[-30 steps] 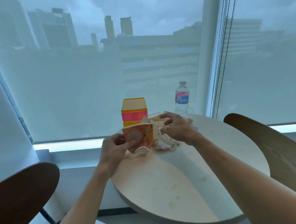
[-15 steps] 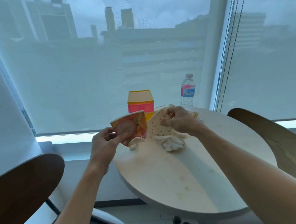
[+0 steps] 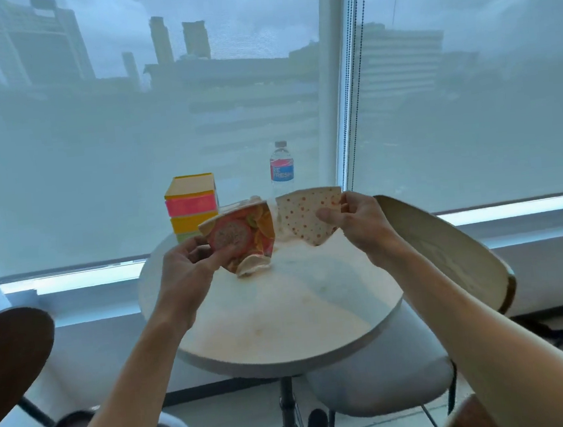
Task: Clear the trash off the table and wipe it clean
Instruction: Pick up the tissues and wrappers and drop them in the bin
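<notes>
Head view: left hand [image 3: 189, 267] grips fruit-print cup [image 3: 241, 239]; right hand [image 3: 356, 223] pinches dotted cup [image 3: 302, 216] alongside, above table [image 3: 283, 316].

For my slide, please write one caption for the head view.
Left hand holds a fruit-print cup, right hand a dotted cup, above the stained table.

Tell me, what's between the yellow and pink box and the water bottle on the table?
Nothing stands between the box and the water bottle in the head view; only the window blind shows behind that gap.
</notes>
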A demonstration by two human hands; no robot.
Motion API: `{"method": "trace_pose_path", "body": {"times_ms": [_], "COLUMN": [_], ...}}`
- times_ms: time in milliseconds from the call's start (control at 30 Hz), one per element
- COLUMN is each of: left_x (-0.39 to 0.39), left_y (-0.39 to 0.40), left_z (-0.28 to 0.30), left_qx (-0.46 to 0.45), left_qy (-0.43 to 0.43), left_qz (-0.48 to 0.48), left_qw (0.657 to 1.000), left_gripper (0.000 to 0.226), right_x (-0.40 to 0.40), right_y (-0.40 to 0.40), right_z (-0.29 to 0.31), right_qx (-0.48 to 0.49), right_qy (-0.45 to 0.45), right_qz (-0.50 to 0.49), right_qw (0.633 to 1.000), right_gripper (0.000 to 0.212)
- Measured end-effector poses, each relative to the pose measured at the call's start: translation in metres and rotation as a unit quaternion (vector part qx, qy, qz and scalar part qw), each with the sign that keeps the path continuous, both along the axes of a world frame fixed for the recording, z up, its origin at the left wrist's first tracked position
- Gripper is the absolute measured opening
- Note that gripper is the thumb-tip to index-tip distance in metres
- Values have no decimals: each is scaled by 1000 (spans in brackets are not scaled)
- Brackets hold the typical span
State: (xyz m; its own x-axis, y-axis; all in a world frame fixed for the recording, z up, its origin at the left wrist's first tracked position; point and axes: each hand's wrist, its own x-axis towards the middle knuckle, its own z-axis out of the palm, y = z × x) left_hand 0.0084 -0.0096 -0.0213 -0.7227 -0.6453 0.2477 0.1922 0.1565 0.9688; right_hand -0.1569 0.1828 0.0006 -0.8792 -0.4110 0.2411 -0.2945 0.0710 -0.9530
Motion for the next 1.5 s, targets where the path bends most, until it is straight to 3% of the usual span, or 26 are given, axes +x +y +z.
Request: {"method": "trace_pose_path", "body": {"times_ms": [433, 767, 867, 967, 1033, 1133, 1233, 1367, 1500], "left_x": [-31, -48, -55, -62, -65, -64, -64, -65, -69], "left_y": [151, 250, 271, 287, 296, 310, 317, 311, 299], "left_z": [-7, -38, -59, -86, -105, -131, -159, -180, -166], "left_qx": [31, 32, 39, 36, 21, -8, -20, -92, -122], "left_qy": [1, -61, -91, -131, -160, -206, -249, -309, -269], "left_qz": [-146, -211, -220, -220, -227, -248, -268, -275, -258], "left_qw": [989, 975, 970, 966, 960, 947, 930, 906, 920], "left_gripper": [16, 38, 29, 17, 15, 17, 23, 49, 36], "right_x": [15, 39, 50, 57, 57, 52, 43, 37, 38], "right_y": [183, 298, 315, 327, 334, 344, 349, 344, 324], "right_z": [-58, -178, -210, -232, -234, -227, -215, -202, -185], "right_qx": [-17, 109, 138, 194, 213, 200, 180, 166, 158], "right_qy": [-70, -151, -223, -237, -231, -224, -208, -179, -164], "right_qz": [-107, -165, -167, -176, -181, -186, -187, -193, -168], "right_qw": [992, 969, 951, 936, 932, 936, 943, 950, 959], "right_gripper": [16, 25, 19, 42, 54, 55, 48, 34, 17]}}
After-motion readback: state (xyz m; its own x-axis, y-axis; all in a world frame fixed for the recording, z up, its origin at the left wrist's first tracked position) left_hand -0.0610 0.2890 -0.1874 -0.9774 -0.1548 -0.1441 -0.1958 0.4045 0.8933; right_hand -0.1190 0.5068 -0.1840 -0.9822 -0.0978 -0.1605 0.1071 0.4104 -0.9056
